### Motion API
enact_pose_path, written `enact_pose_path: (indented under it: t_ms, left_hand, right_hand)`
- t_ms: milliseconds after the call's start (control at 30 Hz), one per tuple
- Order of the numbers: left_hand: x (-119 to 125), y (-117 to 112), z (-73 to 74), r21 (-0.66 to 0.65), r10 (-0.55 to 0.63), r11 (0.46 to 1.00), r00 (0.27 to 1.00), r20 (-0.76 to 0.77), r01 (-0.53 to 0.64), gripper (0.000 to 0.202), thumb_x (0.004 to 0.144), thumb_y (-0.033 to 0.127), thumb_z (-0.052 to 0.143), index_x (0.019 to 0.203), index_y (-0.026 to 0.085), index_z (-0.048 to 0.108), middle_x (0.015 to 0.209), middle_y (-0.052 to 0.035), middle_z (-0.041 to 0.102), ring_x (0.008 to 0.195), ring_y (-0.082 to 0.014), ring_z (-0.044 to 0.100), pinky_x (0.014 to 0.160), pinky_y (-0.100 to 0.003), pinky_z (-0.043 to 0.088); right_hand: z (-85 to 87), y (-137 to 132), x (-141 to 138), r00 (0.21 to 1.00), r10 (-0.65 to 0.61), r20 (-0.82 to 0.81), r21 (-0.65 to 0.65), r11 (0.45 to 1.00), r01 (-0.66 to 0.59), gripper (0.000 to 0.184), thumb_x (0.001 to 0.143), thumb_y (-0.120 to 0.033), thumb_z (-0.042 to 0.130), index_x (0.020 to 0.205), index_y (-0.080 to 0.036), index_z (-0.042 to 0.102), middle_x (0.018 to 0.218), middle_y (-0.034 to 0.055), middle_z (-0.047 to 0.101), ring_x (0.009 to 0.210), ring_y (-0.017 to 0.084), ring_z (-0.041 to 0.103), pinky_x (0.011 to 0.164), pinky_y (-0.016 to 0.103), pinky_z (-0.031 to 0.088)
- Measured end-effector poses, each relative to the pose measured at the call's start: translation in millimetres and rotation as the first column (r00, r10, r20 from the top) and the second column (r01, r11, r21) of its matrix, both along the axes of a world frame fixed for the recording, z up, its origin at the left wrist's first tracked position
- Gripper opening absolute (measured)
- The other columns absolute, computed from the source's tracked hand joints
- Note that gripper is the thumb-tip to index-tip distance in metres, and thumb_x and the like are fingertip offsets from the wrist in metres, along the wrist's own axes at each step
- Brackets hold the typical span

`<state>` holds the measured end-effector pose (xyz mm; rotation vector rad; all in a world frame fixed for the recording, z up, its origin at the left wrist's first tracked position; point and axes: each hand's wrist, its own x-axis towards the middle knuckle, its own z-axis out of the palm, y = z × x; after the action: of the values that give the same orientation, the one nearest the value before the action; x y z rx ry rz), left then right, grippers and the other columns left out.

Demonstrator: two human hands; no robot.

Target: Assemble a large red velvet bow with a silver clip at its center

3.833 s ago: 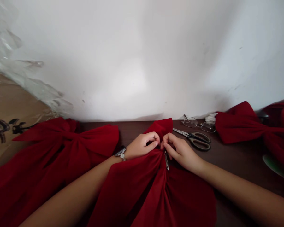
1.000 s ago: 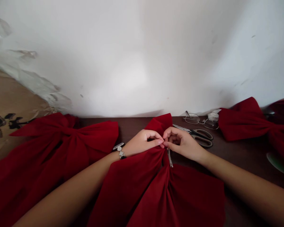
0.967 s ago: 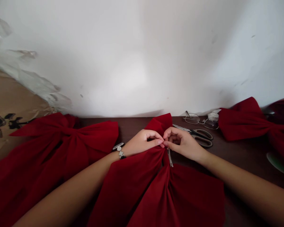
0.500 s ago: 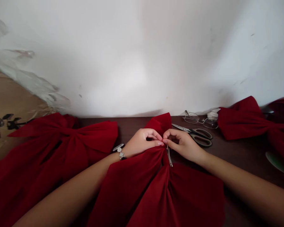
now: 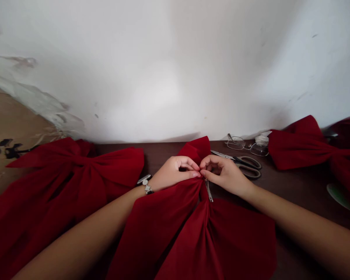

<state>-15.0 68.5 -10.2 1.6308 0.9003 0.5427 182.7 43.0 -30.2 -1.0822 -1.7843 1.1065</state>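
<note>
A large red fabric bow (image 5: 169, 217) lies before me on the dark table, its tails spread toward me. My left hand (image 5: 177, 171) pinches the gathered middle of this bow between thumb and fingers; a bracelet circles that wrist. From the other side, my right hand (image 5: 226, 175) pinches the same spot, its fingertips almost touching the left ones. Just below the fingertips hangs a thin metal clip (image 5: 209, 190), resting against the red cloth. What exactly lies between the fingertips is hidden.
Scissors (image 5: 246, 165) with dark handles lie behind my right hand, near eyeglasses (image 5: 235, 143) and a crumpled white tissue (image 5: 262, 139). More red bows lie at left (image 5: 84, 161) and right (image 5: 300, 149). A brown cardboard box (image 5: 11, 116) stands far left; a white wall (image 5: 151, 70) rises behind the table (image 5: 282, 190).
Both hands stay pinched at the bow's middle, with only slight finger shifts. The right fingers sit a little closer to the left ones. The view has tilted slightly.
</note>
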Motion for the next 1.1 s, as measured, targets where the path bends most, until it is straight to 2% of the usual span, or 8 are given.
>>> enact_pose_path:
  t_ms: [133, 267, 433, 867, 1100]
  left_hand:
    - [0.0, 0.4, -0.5, 0.029, 0.0, 1.0, 1.0, -0.006, 0.0, 0.019, 0.076, 0.026, 0.067, 0.09, 0.012, 0.066, 0.091, -0.0076, 0.072, 0.086, -0.0152, 0.066, 0.083, -0.027, 0.05]
    - [0.5, -0.3, -1.2, 0.051, -0.001, 0.999, 1.0, 0.011, 0.0, 0.018, 0.077, 0.025, 0.066, 0.089, 0.012, 0.066, 0.091, -0.0076, 0.072, 0.086, -0.0146, 0.066, 0.083, -0.027, 0.05]
    - [1.1, -1.7, -1.2, 0.073, 0.004, 0.997, 1.0, 0.007, -0.004, 0.017, 0.078, 0.026, 0.066, 0.087, 0.012, 0.063, 0.09, -0.0075, 0.07, 0.085, -0.0143, 0.065, 0.081, -0.026, 0.049]
    - [-0.5, 0.3, -1.9, 0.017, 0.011, 1.0, 1.0, 0.021, -0.012, 0.019, 0.078, 0.026, 0.066, 0.089, 0.014, 0.058, 0.088, -0.0068, 0.071, 0.087, -0.0155, 0.067, 0.081, -0.026, 0.048]
    - [-1.2, 2.3, -2.3, 0.05, 0.01, 0.999, 1.0, 0.004, -0.01, 0.02, 0.077, 0.024, 0.067, 0.092, 0.014, 0.058, 0.087, -0.0062, 0.072, 0.084, -0.0148, 0.067, 0.079, -0.024, 0.049]
  right_hand:
    - [-1.0, -0.3, -0.4, 0.998, -0.026, 0.052, 0.041, 0.999, 0.024, 0.011, 0.078, -0.028, 0.065, 0.08, -0.017, 0.064, 0.07, 0.0014, 0.064, 0.06, 0.012, 0.055, 0.055, 0.023, 0.044]
    - [-2.9, 0.1, -0.8, 0.995, -0.057, 0.085, 0.081, 0.995, 0.05, 0.012, 0.08, -0.029, 0.064, 0.081, -0.019, 0.069, 0.077, 0.0035, 0.07, 0.069, 0.015, 0.061, 0.065, 0.027, 0.047]
    - [-2.7, -0.9, -2.0, 0.995, -0.068, 0.073, 0.063, 0.996, 0.063, 0.012, 0.081, -0.027, 0.062, 0.076, -0.018, 0.066, 0.073, 0.0022, 0.067, 0.068, 0.015, 0.06, 0.065, 0.026, 0.045]
    - [4.8, -0.7, 0.2, 0.988, 0.017, 0.155, 0.156, 0.987, -0.041, 0.015, 0.09, -0.028, 0.049, 0.081, -0.019, 0.055, 0.075, 0.0018, 0.058, 0.067, 0.013, 0.052, 0.065, 0.024, 0.042]
    - [8.1, 0.6, 2.6, 0.968, 0.108, 0.228, 0.296, 0.939, -0.175, 0.016, 0.093, -0.025, 0.044, 0.081, -0.019, 0.053, 0.078, 0.0033, 0.056, 0.074, 0.015, 0.052, 0.071, 0.027, 0.041]
